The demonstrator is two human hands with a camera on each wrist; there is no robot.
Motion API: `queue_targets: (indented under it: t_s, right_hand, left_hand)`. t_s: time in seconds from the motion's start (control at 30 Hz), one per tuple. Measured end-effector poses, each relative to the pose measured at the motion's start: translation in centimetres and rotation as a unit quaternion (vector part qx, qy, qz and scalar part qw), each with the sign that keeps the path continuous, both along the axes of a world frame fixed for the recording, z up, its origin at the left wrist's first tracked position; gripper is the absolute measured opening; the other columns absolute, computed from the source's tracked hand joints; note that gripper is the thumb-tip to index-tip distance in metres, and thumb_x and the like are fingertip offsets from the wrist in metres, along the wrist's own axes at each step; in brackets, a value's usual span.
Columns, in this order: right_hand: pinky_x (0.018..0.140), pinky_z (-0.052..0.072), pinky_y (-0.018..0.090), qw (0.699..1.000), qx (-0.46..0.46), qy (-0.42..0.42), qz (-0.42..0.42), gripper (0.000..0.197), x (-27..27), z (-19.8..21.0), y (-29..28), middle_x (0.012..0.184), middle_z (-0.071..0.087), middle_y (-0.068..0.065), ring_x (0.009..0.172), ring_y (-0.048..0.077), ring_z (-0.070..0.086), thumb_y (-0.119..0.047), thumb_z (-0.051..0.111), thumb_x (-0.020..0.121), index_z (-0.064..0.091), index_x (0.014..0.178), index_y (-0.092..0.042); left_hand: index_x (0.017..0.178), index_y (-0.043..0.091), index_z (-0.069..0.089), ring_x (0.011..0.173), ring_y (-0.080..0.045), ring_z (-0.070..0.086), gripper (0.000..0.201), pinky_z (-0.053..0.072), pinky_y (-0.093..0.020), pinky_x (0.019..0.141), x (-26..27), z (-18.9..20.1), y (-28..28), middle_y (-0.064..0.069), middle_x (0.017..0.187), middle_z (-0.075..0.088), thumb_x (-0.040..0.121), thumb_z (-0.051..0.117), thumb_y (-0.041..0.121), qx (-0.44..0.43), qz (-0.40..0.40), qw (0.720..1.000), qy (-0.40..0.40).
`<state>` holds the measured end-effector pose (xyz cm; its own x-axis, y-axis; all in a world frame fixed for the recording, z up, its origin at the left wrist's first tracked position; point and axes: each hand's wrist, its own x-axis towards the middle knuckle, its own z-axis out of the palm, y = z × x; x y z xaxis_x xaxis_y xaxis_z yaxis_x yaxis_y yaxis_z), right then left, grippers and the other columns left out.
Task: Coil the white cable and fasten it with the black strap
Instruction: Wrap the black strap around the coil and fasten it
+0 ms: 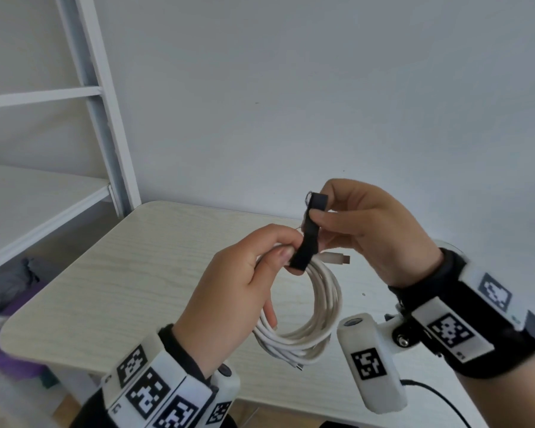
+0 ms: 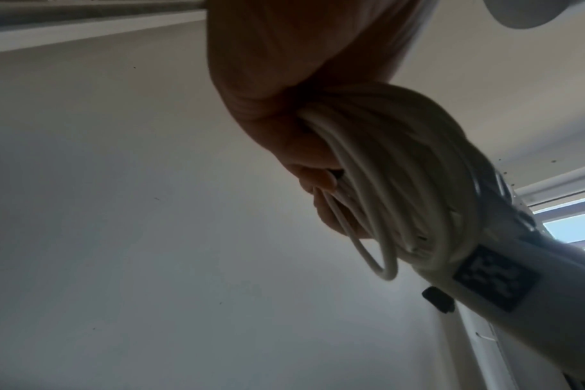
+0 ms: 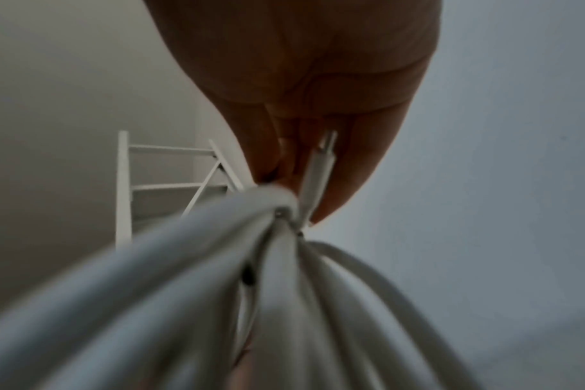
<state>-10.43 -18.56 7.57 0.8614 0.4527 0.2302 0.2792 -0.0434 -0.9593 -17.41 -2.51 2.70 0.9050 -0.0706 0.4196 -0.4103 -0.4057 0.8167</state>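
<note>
One white cable point(image 1: 322, 307), wound into a coil of several loops (the exact number blurs together), hangs above the pale wooden table point(image 1: 130, 273). The left hand point(image 1: 238, 291) grips the top of the coil, fingers curled round the strands. The right hand point(image 1: 365, 233) pinches the upper end of one black strap point(image 1: 306, 242), which runs down to the coil's top. One connector point(image 1: 337, 258) sticks out rightward; a second seems to show at the coil's bottom.
</note>
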Motion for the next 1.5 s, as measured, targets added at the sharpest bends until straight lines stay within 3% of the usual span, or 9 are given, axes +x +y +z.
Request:
queue_targets:
  t_s: [0.27, 0.43, 0.57, 0.73, 0.9, 1.1, 1.23, 1.37, 1.5]
  right_hand:
    - [0.046, 0.043, 0.016, 0.989, 0.034, 0.134, 0.052, 0.015, 0.2, -1.1, 0.4, 0.056, 0.057, 0.000, 0.051, 0.014, 0.055, -0.008, 0.063, 0.067, 0.050, 0.073, -0.007]
    - [0.055, 0.052, 0.026, 0.981, 0.070, 0.161, 0.076, 0.016, 0.0, -1.2, 0.5, 0.055, 0.053, 0.005, 0.048, 0.017, 0.054, -0.004, 0.062, 0.069, 0.047, 0.064, -0.005]
    - [0.047, 0.050, 0.023, 0.972, 0.107, 0.186, 0.100, 0.018, -0.4, -1.2, 0.9, 0.047, 0.049, 0.006, 0.041, 0.018, 0.051, -0.001, 0.058, 0.065, 0.042, 0.056, -0.005]
    - [0.049, 0.053, 0.026, 0.961, 0.132, 0.225, 0.094, 0.012, 0.0, -1.7, 0.9, 0.060, 0.056, 0.011, 0.051, 0.022, 0.060, 0.004, 0.056, 0.072, 0.050, 0.075, -0.007]
    - [0.056, 0.053, 0.025, 0.982, 0.066, 0.159, 0.073, 0.011, -0.5, -2.0, 1.0, 0.067, 0.066, 0.008, 0.058, 0.019, 0.064, -0.003, 0.057, 0.082, 0.061, 0.077, -0.011]
    - [0.066, 0.043, 0.024, 0.989, -0.112, -0.083, -0.046, 0.032, -1.4, -2.0, 1.2, 0.078, 0.068, -0.002, 0.068, 0.013, 0.056, -0.020, 0.051, 0.091, 0.069, 0.065, -0.021]
    - [0.085, 0.050, 0.033, 0.993, -0.083, -0.078, -0.029, 0.042, -2.5, -1.4, 1.3, 0.081, 0.076, 0.002, 0.082, 0.022, 0.069, -0.042, 0.040, 0.091, 0.073, 0.082, -0.017]
    - [0.087, 0.051, 0.054, 0.995, -0.071, -0.050, -0.043, 0.031, -2.6, -1.3, 1.3, 0.081, 0.074, 0.014, 0.081, 0.036, 0.068, -0.039, 0.064, 0.071, 0.063, 0.094, -0.018]
    - [0.071, 0.057, 0.034, 0.999, -0.019, 0.027, -0.025, 0.044, -2.4, -1.4, 1.3, 0.076, 0.073, 0.014, 0.069, 0.022, 0.068, -0.033, 0.074, 0.068, 0.052, 0.098, -0.011]
  left_hand:
    - [0.090, 0.045, 0.057, 0.034, -0.011, 0.056, 0.020, 0.050, -0.038, 0.064, -0.3, 0.0, 0.2, 0.015, 0.088, 0.071, 0.094, 0.044, 0.030, -0.010, 0.003, 0.999, -0.048]
    - [0.090, 0.046, 0.056, 0.035, -0.011, 0.057, 0.015, 0.050, -0.041, 0.059, -0.4, -0.1, 0.1, 0.020, 0.089, 0.070, 0.091, 0.042, 0.040, -0.020, -0.007, 0.997, -0.070]
    - [0.093, 0.043, 0.054, 0.034, -0.010, 0.056, 0.017, 0.049, -0.043, 0.054, -0.5, -0.1, 0.0, 0.028, 0.085, 0.070, 0.088, 0.038, 0.043, -0.020, -0.014, 0.997, -0.078]
    - [0.092, 0.045, 0.052, 0.033, -0.010, 0.055, 0.007, 0.047, -0.043, 0.047, -0.5, 0.1, -0.1, 0.024, 0.076, 0.070, 0.090, 0.046, 0.044, -0.021, -0.006, 0.997, -0.074]
    - [0.093, 0.037, 0.048, 0.032, -0.018, 0.054, 0.014, 0.044, -0.027, 0.040, -0.2, 0.5, 0.0, 0.014, 0.077, 0.070, 0.082, 0.045, 0.044, -0.056, 0.014, 0.997, -0.043]
    - [0.093, 0.034, 0.048, 0.033, -0.019, 0.055, 0.007, 0.041, -0.023, 0.040, 0.2, 0.4, 0.2, 0.014, 0.082, 0.072, 0.088, 0.045, 0.038, -0.054, 0.028, 0.997, -0.037]
    - [0.095, 0.031, 0.048, 0.034, -0.020, 0.055, 0.005, 0.043, -0.022, 0.042, 0.5, 0.5, 0.5, 0.015, 0.078, 0.070, 0.091, 0.045, 0.033, -0.044, 0.040, 0.998, -0.034]
    - [0.094, 0.033, 0.046, 0.034, -0.018, 0.055, 0.018, 0.043, -0.022, 0.041, 0.5, 0.6, 0.5, 0.014, 0.076, 0.066, 0.083, 0.040, 0.045, -0.039, 0.037, 0.998, -0.034]
    - [0.098, 0.029, 0.043, 0.037, -0.020, 0.058, 0.013, 0.049, -0.033, 0.045, 0.7, 0.7, 0.5, 0.010, 0.078, 0.062, 0.089, 0.039, 0.039, -0.006, 0.040, 0.999, -0.031]
